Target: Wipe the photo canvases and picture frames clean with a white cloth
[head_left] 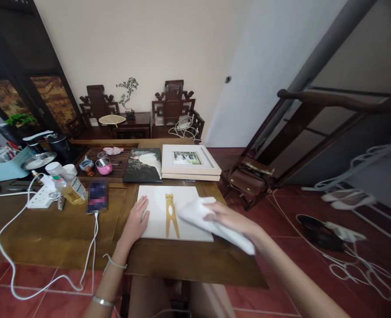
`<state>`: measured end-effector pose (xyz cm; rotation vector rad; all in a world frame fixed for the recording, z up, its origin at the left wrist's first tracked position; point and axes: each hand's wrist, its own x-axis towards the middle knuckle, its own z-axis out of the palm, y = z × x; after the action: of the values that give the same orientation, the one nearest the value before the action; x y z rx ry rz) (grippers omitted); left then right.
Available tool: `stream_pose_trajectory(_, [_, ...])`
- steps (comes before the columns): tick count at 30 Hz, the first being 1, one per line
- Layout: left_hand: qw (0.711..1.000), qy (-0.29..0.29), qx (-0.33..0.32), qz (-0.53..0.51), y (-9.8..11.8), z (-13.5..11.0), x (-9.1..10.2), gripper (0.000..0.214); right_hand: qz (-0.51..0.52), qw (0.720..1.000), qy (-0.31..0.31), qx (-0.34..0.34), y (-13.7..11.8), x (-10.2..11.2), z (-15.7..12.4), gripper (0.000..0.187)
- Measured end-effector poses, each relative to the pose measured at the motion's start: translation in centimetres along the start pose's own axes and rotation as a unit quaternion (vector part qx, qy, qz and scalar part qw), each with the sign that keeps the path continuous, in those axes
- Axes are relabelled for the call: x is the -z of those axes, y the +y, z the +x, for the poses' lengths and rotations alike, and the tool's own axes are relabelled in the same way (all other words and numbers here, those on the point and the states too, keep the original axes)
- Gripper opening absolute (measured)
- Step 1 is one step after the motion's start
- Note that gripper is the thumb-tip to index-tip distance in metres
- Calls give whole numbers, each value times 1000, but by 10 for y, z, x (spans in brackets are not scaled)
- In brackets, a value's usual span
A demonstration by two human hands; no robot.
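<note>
While right hand (230,218) grips cloth (198,212), stacked frames (190,161) behind board (155,207), phone (96,196) left.

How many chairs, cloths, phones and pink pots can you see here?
carved wooden chairs: 2
white cloth, held in the right hand: 1
phone: 1
pink pot: 1
Total: 5
</note>
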<state>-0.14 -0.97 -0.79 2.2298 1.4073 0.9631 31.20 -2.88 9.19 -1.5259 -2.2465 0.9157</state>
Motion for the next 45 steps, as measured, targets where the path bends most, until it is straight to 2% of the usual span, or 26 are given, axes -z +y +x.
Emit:
stream_pose_trajectory(4, [1000, 2, 1, -5, -2, 0, 0, 44, 12, 994, 104, 21, -2, -15, 65, 30])
stream_pose_trajectory(7, [1000, 1, 3, -5, -3, 0, 1, 44, -16, 992, 113, 49, -19, -37, 90, 26])
stream_pose_trajectory(10, [1000, 4, -6, -6, -2, 0, 1, 45, -58, 987, 83, 121, -34, -62, 76, 21])
stream_pose_trajectory(13, [1000, 3, -9, -6, 0, 0, 1, 45, -114, 971, 39, 209, -43, -81, 34, 27])
stream_pose_trajectory(16, [1000, -6, -4, 1, 2, -1, 1, 45, -116, 961, -7, 250, -49, -86, -9, 29])
stream_pose_trajectory(18, [1000, -12, -3, 6, 3, -1, 0, 45, -109, 960, -28, 257, -51, -82, -22, 27])
stream_pose_trajectory(21, [1000, -16, -6, 8, 2, -2, 0, 45, -115, 970, -29, 214, -48, -70, -8, 22])
stream_pose_trajectory(26, [1000, -16, -6, 14, 0, -2, -1, 45, -144, 982, 17, 120, -35, -51, 57, 23])
stream_pose_trajectory(29, [1000, -14, -3, 15, 0, -2, -1, 46, -166, 977, 49, 120, -34, -53, 75, 24])
stream_pose_trajectory(31, [1000, -16, -2, 19, 0, -2, -1, 46, -183, 969, 62, 156, -37, -60, 69, 24])
stream_pose_trajectory(33, [999, -21, -6, 24, 0, -2, -2, 46, -185, 963, 57, 189, -42, -68, 50, 25])
stream_pose_trajectory(37, [999, -30, -7, 32, 0, -2, -2, 46, -139, 967, -6, 215, -57, -74, -3, 25])
stream_pose_trajectory(40, [999, -35, -5, 35, 2, -2, -1, 46, -110, 967, -64, 222, -67, -69, -26, 26])
stream_pose_trajectory(42, [999, -37, -5, 37, 3, -2, -1, 46, -122, 971, -71, 196, -69, -64, -25, 24])
stream_pose_trajectory(45, [998, -40, -3, 41, 4, -2, 0, 46, -180, 972, -29, 152, -64, -59, 7, 26])
